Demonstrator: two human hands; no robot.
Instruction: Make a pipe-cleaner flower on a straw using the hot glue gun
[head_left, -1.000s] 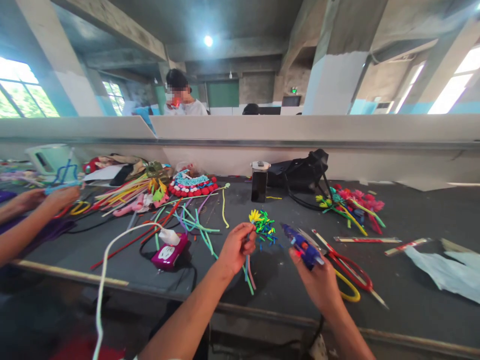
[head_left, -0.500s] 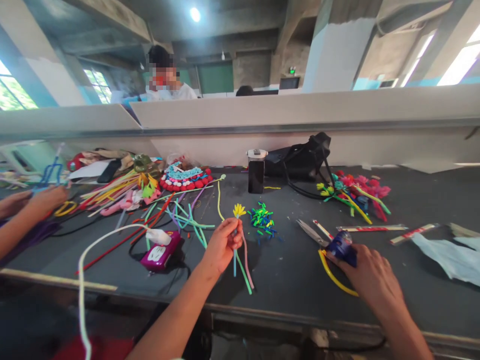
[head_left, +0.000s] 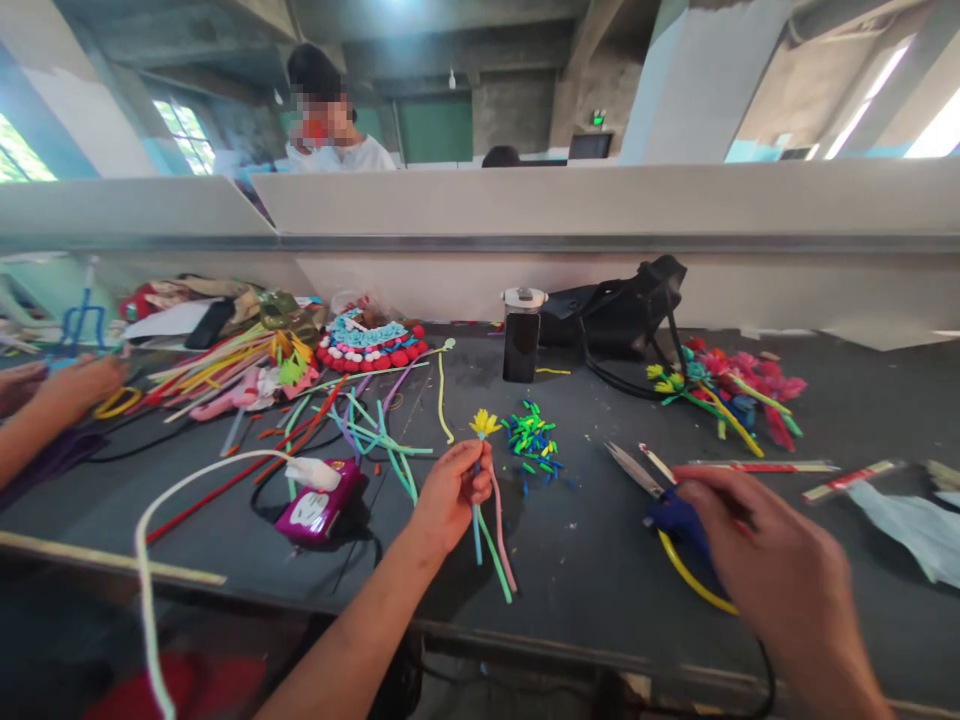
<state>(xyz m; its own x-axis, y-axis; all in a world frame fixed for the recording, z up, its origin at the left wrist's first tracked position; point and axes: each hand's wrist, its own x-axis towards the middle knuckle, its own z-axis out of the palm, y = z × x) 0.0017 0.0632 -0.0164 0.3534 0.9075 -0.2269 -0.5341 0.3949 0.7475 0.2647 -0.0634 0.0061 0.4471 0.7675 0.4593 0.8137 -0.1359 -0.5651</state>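
My left hand (head_left: 454,490) is closed in a pinch on a small yellow pipe-cleaner flower (head_left: 484,423), whose head stands above the fingertips. A light blue stem (head_left: 478,540) hangs below it; green and pink pipe cleaners (head_left: 504,555) pass behind my hand. My right hand (head_left: 772,560) wraps around a blue glue gun (head_left: 679,520), its body partly hidden by the fingers. Under the gun, scissors (head_left: 636,468) point their blades to the far left, and a yellow curved strip (head_left: 690,578) bends below. Beyond my left hand lies a pile of short green, blue and yellow pieces (head_left: 531,437).
A phone (head_left: 521,348) leans against a lidded cup (head_left: 525,297), beside a black bag (head_left: 622,310). Pipe-cleaner flowers (head_left: 750,385) lie at right. A purple power strip (head_left: 321,505) with a white cord stands at left, near loose stems (head_left: 375,425). Another person's hands (head_left: 75,390) work far left.
The view has shifted slightly. My right hand has moved a little nearer and turned on the glue gun, covering more of it. My left hand still holds the flower in about the same place.
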